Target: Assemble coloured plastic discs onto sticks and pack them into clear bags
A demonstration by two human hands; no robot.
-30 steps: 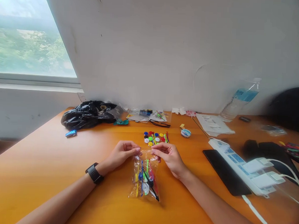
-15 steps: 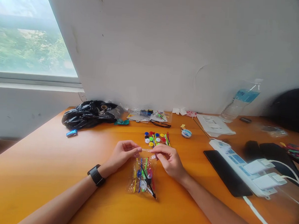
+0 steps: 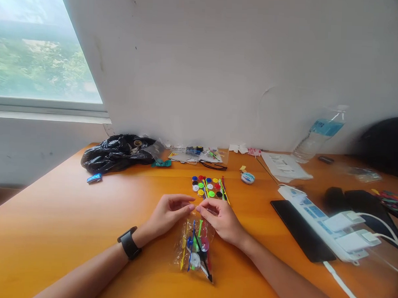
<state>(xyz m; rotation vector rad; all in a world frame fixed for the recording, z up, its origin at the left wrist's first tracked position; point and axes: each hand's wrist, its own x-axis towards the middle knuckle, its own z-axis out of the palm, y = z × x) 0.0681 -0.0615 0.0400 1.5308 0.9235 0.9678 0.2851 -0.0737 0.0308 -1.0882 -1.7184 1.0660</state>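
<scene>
Bright window (image 3: 41, 50) at left, glare on the desk (image 3: 124, 196), apparent right-edge blur

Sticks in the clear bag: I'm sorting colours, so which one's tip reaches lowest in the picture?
The black stick: it slants, its arrowhead ending lower than every other visible tip in the clear bag.

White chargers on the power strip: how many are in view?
2: the farther white charger and, just in front of it, the nearer white charger, both on the power strip's near half. No others show.
</scene>
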